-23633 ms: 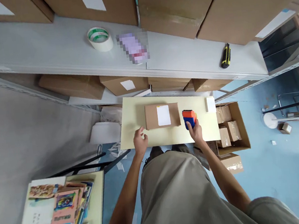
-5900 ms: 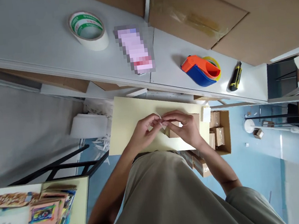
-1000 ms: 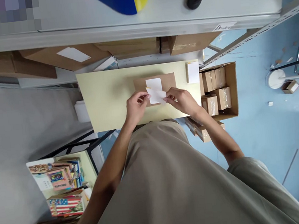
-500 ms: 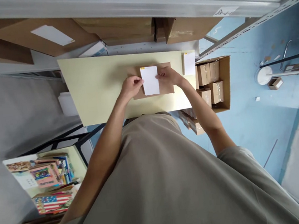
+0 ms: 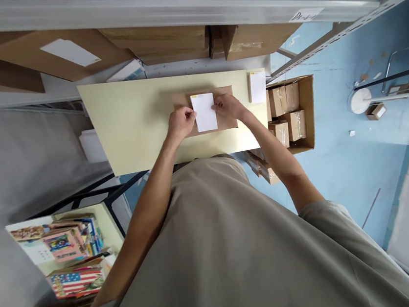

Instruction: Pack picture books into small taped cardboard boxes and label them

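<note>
A white rectangular label [image 5: 205,113] with a small yellow mark at its top left corner is over the middle of a flat brown cardboard box [image 5: 227,122]. My left hand [image 5: 182,122] pinches the label's left edge between thumb and fingers. On the opposite side, my right hand [image 5: 228,106] pinches its right edge. Whether the label touches the cardboard cannot be made out. Beneath it all is a pale yellow tabletop [image 5: 131,127]. A stack of similar white labels [image 5: 257,87] lies at the table's right end.
Right of the table stands an open carton [image 5: 313,111] holding several small taped boxes. Large cardboard boxes [image 5: 173,43] line a shelf behind the table, under a grey shelf beam [image 5: 159,18]. At lower left, books [image 5: 77,281] rest on a black-framed stand.
Both hands keep hold of the label, which stays over the box with almost no shift. The whole view has tilted very slightly.
</note>
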Demonstrator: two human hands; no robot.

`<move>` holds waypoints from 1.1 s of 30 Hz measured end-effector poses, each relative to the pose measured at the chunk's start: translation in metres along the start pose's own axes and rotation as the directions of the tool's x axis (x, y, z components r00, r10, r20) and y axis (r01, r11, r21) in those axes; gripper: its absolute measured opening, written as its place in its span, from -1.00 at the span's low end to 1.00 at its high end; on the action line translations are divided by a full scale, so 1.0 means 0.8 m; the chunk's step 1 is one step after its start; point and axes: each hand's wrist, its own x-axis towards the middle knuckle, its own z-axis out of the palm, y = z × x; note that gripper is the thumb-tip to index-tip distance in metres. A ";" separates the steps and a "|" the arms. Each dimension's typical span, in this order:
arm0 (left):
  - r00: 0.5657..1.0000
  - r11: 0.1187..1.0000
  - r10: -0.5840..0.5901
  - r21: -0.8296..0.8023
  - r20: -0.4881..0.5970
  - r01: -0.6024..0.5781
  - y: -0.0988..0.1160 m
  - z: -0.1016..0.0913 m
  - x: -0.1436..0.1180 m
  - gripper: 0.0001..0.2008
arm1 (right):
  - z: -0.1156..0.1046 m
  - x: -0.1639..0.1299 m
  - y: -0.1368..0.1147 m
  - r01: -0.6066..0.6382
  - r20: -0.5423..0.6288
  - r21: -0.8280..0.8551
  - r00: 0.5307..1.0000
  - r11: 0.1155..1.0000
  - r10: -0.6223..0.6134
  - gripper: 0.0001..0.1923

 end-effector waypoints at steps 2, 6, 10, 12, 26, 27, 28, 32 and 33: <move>1.000 1.000 0.000 0.008 -0.003 0.000 0.000 0.001 -0.001 -0.88 | 0.004 0.000 -0.001 -0.016 -0.017 0.006 1.000 1.000 0.016 -0.76; 1.000 0.999 0.009 0.039 -0.026 -0.008 0.002 0.003 -0.004 -0.88 | 0.011 -0.001 0.001 -0.016 -0.052 0.019 0.998 1.000 0.017 -0.82; 0.999 0.996 0.018 0.091 -0.034 -0.015 0.004 0.006 -0.008 -0.87 | 0.016 -0.005 0.001 -0.011 -0.081 -0.025 0.997 1.000 0.009 -0.82; 0.999 0.992 0.018 0.124 -0.039 -0.013 0.006 0.008 -0.010 -0.85 | 0.018 -0.007 0.001 -0.027 -0.091 -0.050 0.996 0.998 0.022 -0.79; 0.992 0.966 0.055 0.256 -0.117 -0.023 0.012 0.026 -0.014 -0.79 | 0.047 0.000 -0.012 -0.099 -0.184 -0.220 0.981 0.971 0.058 -0.66; 0.991 0.964 0.057 0.266 -0.120 -0.023 0.012 0.027 -0.013 -0.78 | 0.048 0.000 -0.014 -0.126 -0.190 -0.214 0.978 0.969 0.085 -0.65; 0.990 0.961 0.059 0.276 -0.124 -0.023 0.011 0.029 -0.013 -0.78 | 0.048 -0.002 -0.016 -0.154 -0.196 -0.208 0.974 0.966 0.113 -0.64; 0.989 0.946 0.087 0.322 -0.121 -0.044 0.004 0.033 -0.012 -0.75 | 0.050 -0.014 -0.021 -0.224 -0.224 -0.207 0.958 0.952 0.177 -0.64; 0.989 0.942 0.083 0.333 -0.119 -0.039 0.003 0.034 -0.012 -0.73 | 0.052 -0.019 -0.021 -0.218 -0.238 -0.214 0.957 0.952 0.166 -0.63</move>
